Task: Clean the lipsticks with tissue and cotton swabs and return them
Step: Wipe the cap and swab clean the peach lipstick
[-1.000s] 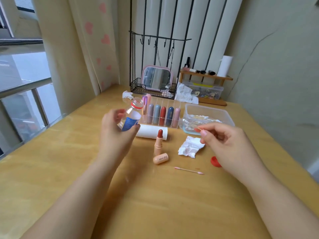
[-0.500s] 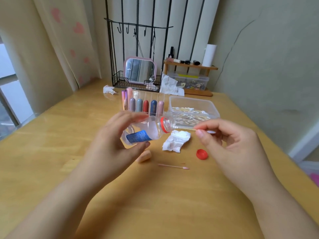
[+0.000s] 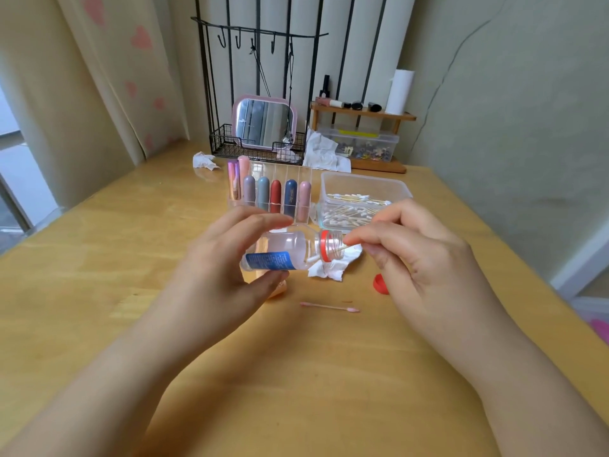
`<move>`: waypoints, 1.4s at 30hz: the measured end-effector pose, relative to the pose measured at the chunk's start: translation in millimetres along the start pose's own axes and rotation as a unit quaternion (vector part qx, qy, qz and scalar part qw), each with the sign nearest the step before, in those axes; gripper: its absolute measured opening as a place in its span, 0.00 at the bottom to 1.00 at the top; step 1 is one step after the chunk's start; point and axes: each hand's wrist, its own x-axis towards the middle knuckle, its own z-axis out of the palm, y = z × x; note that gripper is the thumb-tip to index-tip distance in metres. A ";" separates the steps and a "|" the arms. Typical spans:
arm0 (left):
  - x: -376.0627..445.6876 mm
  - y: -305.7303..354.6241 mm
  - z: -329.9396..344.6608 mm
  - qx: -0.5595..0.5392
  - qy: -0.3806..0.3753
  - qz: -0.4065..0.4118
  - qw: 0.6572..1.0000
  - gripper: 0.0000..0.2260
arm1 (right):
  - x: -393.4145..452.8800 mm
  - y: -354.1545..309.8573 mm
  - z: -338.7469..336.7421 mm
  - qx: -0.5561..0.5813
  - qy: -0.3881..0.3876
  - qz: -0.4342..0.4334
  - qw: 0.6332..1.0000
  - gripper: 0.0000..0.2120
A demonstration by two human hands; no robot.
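My left hand [image 3: 227,268] holds a small clear bottle [image 3: 290,250] with a blue label and a red neck ring, tipped on its side with the mouth to the right. My right hand [image 3: 418,258] pinches a cotton swab [image 3: 342,248] whose white tip is inside the bottle's mouth. A crumpled tissue [image 3: 333,270] lies under the bottle. A used pink swab [image 3: 329,306] lies on the table in front. Several capped lipsticks [image 3: 275,196] stand in a clear organizer [image 3: 296,173]. A peach lipstick cap [image 3: 278,290] peeks out below my left hand.
A clear box of cotton swabs [image 3: 362,192] sits right of the organizer. The red bottle cap [image 3: 380,284] lies by my right hand. Behind stand a pink mirror [image 3: 263,122] in a wire rack, a wooden shelf [image 3: 362,112], more tissue [image 3: 321,151] and a storage box.
The bottle went from upright to lying sideways in my left hand. My right hand brought the swab to the bottle's mouth and pushed its tip inside. The camera turned to the right.
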 end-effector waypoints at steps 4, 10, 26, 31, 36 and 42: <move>0.2 0.9 -0.8 0.002 0.001 -0.001 1.000 0.22 | 0.5 -0.5 3.1 0.001 -0.003 -0.001 1.000 0.10; -0.4 0.7 -1.8 -0.005 0.008 -0.004 1.000 0.21 | 1.3 -3.0 6.1 0.003 0.009 -0.003 1.000 0.09; 6.2 -41.3 -0.4 -0.145 0.163 -0.270 0.938 0.17 | 42.0 -2.4 13.5 0.123 0.026 0.189 0.974 0.10; 3.7 -74.5 10.6 -0.151 0.165 -0.351 0.909 0.16 | 30.1 11.2 33.8 0.199 0.002 0.292 0.935 0.07; 0.7 -85.8 19.6 -0.115 0.127 -0.364 0.916 0.19 | 11.9 19.0 42.8 0.275 -0.010 0.331 0.903 0.06; 0.2 -81.6 21.0 -0.083 0.092 -0.388 0.913 0.29 | 3.9 18.9 46.1 0.281 -0.082 0.322 0.900 0.12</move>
